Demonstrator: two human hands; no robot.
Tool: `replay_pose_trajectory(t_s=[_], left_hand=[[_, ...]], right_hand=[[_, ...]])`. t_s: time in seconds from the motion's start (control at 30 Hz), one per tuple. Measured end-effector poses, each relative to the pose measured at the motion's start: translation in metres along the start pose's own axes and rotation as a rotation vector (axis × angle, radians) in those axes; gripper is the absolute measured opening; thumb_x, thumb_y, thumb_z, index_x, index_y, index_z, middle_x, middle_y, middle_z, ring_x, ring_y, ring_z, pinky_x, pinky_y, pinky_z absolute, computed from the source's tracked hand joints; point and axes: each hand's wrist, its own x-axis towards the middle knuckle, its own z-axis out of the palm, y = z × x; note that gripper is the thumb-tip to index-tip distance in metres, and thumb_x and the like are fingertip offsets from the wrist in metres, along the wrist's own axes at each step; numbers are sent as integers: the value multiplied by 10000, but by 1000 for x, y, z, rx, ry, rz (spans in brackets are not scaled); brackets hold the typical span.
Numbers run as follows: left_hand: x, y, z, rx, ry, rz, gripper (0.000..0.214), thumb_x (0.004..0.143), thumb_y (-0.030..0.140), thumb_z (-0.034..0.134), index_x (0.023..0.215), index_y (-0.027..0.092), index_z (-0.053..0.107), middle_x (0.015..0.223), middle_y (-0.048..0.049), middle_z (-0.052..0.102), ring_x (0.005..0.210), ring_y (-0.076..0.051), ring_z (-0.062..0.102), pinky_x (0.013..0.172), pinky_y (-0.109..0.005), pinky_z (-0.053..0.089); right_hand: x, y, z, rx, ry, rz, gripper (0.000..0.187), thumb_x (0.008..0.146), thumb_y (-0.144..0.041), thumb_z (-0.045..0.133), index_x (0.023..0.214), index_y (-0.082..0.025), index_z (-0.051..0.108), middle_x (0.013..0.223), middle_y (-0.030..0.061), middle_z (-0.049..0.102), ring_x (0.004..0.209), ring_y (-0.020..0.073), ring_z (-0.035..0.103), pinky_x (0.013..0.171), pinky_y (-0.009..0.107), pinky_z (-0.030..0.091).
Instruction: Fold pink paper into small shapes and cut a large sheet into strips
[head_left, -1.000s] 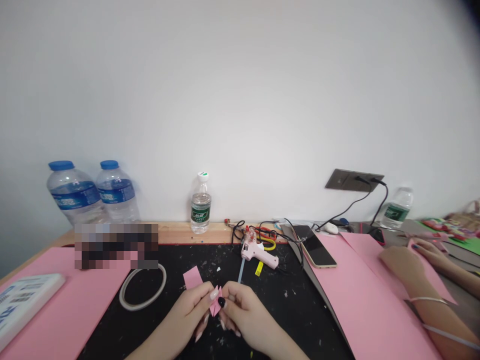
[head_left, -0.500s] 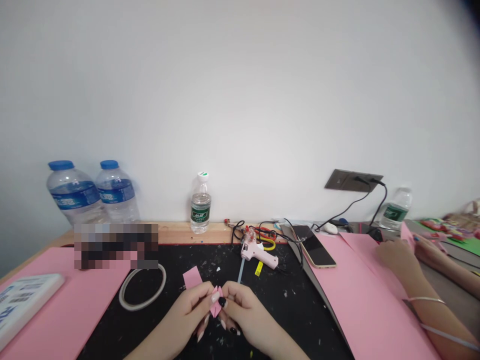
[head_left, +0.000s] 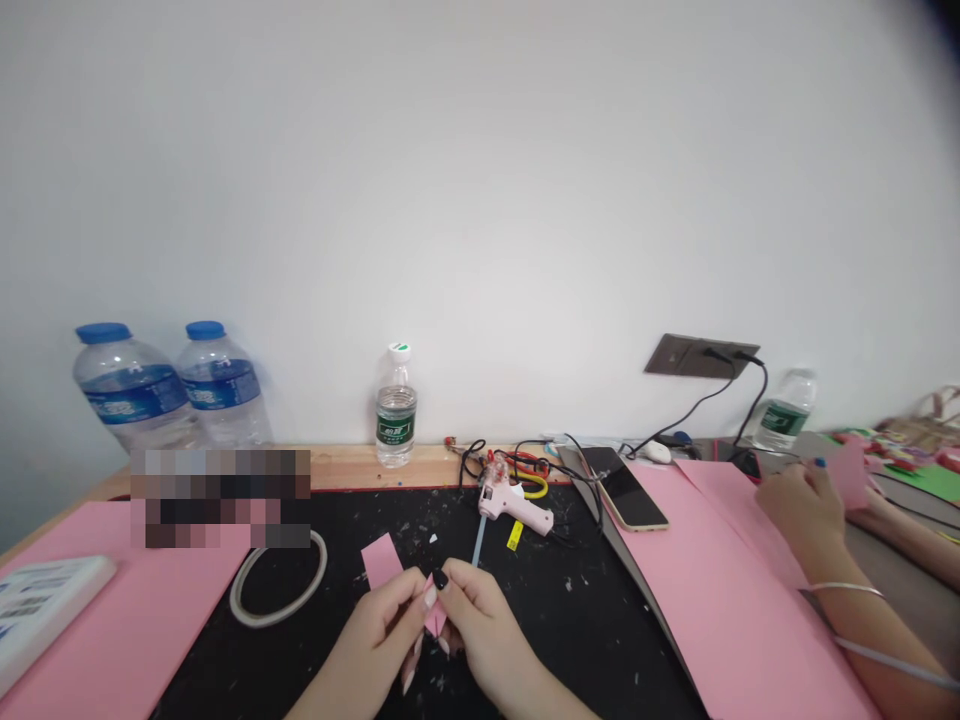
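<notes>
Between my two hands is a small folded piece of pink paper (head_left: 435,618), with a crease line down its middle. My left hand (head_left: 386,625) pinches its left side, the thumb pressed on the front. From the other side my right hand (head_left: 480,620) grips it, its dark-nailed thumb near the top edge. Fingers hide much of the fold. A flat pink paper strip (head_left: 382,560) lies on the black mat (head_left: 592,640) just beyond my left hand. Past my right hand rests a pale pink glue gun (head_left: 517,507) with a glue stick.
A roll of tape (head_left: 238,612) lies left, beside pink sheets (head_left: 191,590) and a white box (head_left: 52,610). A bottle (head_left: 395,420) stands by the wall. At right are a phone (head_left: 626,490), more pink paper (head_left: 720,590) and another person's hand (head_left: 802,510) holding pink paper.
My right thumb has shifted up along the folded paper, while both hands keep hold of it. The other person's hand has raised its pink paper. The view has shifted slightly.
</notes>
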Motion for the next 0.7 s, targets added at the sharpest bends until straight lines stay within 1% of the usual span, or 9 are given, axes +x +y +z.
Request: replay_pose_trajectory(t_s=[0.1, 0.2, 0.27, 0.3, 0.4, 0.47, 0.57, 0.7], left_hand=[[3, -4, 3, -146, -29, -48, 354, 825, 480, 425, 620, 192, 412, 420, 98, 383, 345, -55, 351, 365, -151, 265], [6, -9, 4, -320, -103, -153, 410, 750, 594, 449, 637, 203, 410, 400, 84, 443, 309, -72, 406, 326, -158, 301], [7, -10, 5, -372, -136, -202, 450, 701, 651, 454, 643, 206, 416, 399, 66, 483, 303, -94, 451, 310, -174, 342], [7, -10, 5, -354, -113, -196, 438, 713, 636, 457, 641, 205, 417, 390, 66, 485, 299, -92, 455, 305, -167, 339], [6, -6, 6, -258, -39, -138, 394, 755, 556, 483, 606, 198, 412, 332, 98, 417, 255, -53, 386, 288, -127, 261], [5, -3, 6, -237, -39, -127, 397, 754, 553, 485, 598, 197, 406, 318, 108, 398, 243, -43, 355, 285, -125, 233], [6, -1, 5, -253, -52, -138, 410, 725, 579, 500, 604, 200, 401, 336, 109, 411, 249, -47, 358, 288, -133, 235], [7, 0, 5, -255, -57, -119, 414, 710, 584, 512, 612, 193, 417, 359, 108, 408, 281, -51, 373, 317, -142, 239]], right_hand=[[0, 0, 0, -69, 53, -17, 316, 851, -306, 423, 574, -194, 324, 489, -77, 310, 446, 70, 281, 415, 193, 206], [-1, 0, 0, -197, 104, -41, 312, 864, -275, 388, 572, -193, 314, 495, -76, 300, 464, 74, 281, 432, 199, 207], [-2, 0, 1, -293, 135, -59, 314, 864, -257, 378, 566, -192, 304, 497, -74, 291, 475, 77, 279, 441, 204, 203], [-2, 0, 2, -337, 143, -73, 315, 862, -250, 378, 562, -191, 301, 500, -73, 292, 482, 77, 280, 446, 205, 203], [-2, 0, 4, -417, 152, -115, 310, 854, -235, 380, 555, -184, 315, 507, -67, 323, 495, 79, 296, 461, 208, 214], [-2, -1, 5, -427, 160, -132, 301, 848, -227, 382, 556, -182, 325, 511, -64, 343, 497, 80, 307, 465, 208, 222], [-3, -1, 5, -404, 166, -131, 291, 842, -225, 390, 563, -184, 318, 519, -66, 333, 504, 80, 301, 465, 205, 226], [-2, 5, 5, -300, 160, -80, 292, 849, -277, 407, 584, -189, 319, 541, -67, 302, 524, 85, 281, 464, 197, 237]])
